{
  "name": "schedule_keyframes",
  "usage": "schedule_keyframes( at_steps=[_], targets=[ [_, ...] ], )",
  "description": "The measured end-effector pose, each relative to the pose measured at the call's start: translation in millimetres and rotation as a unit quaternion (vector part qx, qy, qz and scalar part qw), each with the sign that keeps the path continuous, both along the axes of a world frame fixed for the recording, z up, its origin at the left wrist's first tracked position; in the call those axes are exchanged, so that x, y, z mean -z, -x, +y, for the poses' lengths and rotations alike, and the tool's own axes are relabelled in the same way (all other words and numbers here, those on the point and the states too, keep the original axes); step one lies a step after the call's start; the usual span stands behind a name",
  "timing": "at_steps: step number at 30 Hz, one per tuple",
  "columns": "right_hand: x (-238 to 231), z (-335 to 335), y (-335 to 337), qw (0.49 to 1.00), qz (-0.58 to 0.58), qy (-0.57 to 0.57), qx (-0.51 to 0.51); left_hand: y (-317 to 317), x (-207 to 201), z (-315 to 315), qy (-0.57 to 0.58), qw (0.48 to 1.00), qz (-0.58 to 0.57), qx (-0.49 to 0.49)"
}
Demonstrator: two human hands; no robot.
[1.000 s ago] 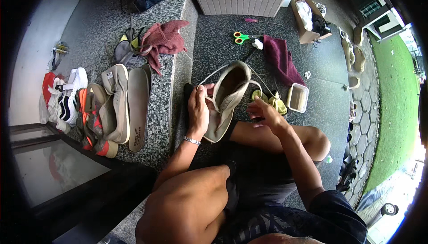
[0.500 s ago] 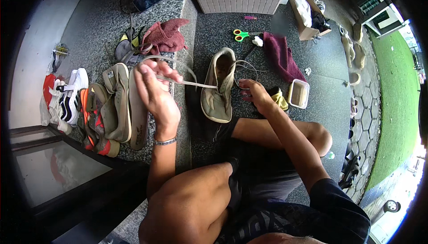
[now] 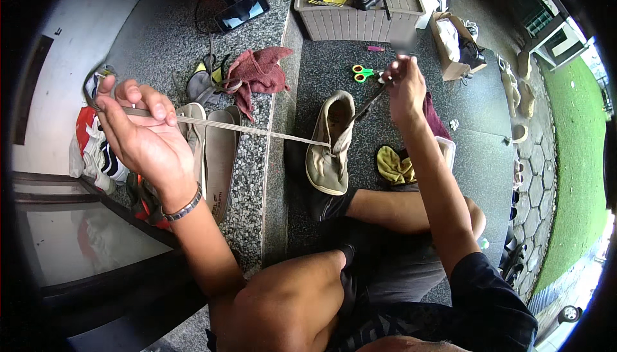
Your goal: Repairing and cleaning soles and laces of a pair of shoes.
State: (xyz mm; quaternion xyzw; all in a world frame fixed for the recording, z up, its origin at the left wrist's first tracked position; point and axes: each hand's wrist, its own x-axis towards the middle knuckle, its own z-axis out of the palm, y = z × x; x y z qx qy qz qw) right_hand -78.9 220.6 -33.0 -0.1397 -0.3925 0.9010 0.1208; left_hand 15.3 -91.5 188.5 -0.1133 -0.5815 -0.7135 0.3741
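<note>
A grey-green shoe [image 3: 331,143] stands on the dark stone floor in front of me, toe toward me. A pale flat shoelace [image 3: 238,127] runs taut from its eyelets leftward to my left hand [image 3: 151,136], which is closed on it with the palm up. The loose end loops behind those fingers. Raised to the right beyond the shoe, my right hand [image 3: 407,91] is closed, fingertips pinched together. A thin strand runs from the shoe toward it, partly lost against a dark brush handle [image 3: 369,104].
Green-handled scissors [image 3: 362,73] lie beyond the shoe. A maroon cloth [image 3: 260,72], an insole [image 3: 220,172] and several shoes rest on the raised ledge at left. A yellow cloth [image 3: 393,165] lies near my right forearm. A grey storage box [image 3: 360,25] stands at the back.
My left hand has moved left, drawing the shoelace out longer and straighter. My right hand has risen away from beside the shoe, and its slack lace loop is gone. The whole view has shifted slightly.
</note>
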Motion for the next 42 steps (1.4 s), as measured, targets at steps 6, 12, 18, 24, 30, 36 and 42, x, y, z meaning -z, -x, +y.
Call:
schedule_keyframes(
  at_steps=[6,12,18,24,30,36,42],
  targets=[
    [-127.6,-1.9,-0.8,0.948,0.242,-0.208,0.014,23.4,-45.7,9.4,0.014,0.993,0.047,0.105],
    [-222.8,-26.2,-12.0,0.873,0.358,-0.332,-0.007,47.9,-95.0,65.7,0.093,0.972,0.028,0.213],
    [-265.3,-35.9,-18.7,0.854,0.374,-0.359,-0.043,54.6,-125.8,107.1,0.163,0.945,-0.01,0.282],
    [-308.6,-31.4,-22.8,0.844,0.465,-0.266,0.025,48.1,-129.8,126.8,0.201,0.95,0.012,0.239],
    [-352.2,-17.4,-20.8,0.808,0.524,-0.269,0.014,49.8,-146.2,133.5,0.194,0.948,0.035,0.248],
    [-377.4,-34.5,-64.4,0.824,0.484,-0.296,0.0,50.7,-158.2,129.7,0.21,0.936,0.084,0.271],
    [-360.7,-28.1,-38.4,0.818,0.51,-0.254,-0.08,51.0,-162.6,121.0,0.211,0.941,0.085,0.25]
  ],
)
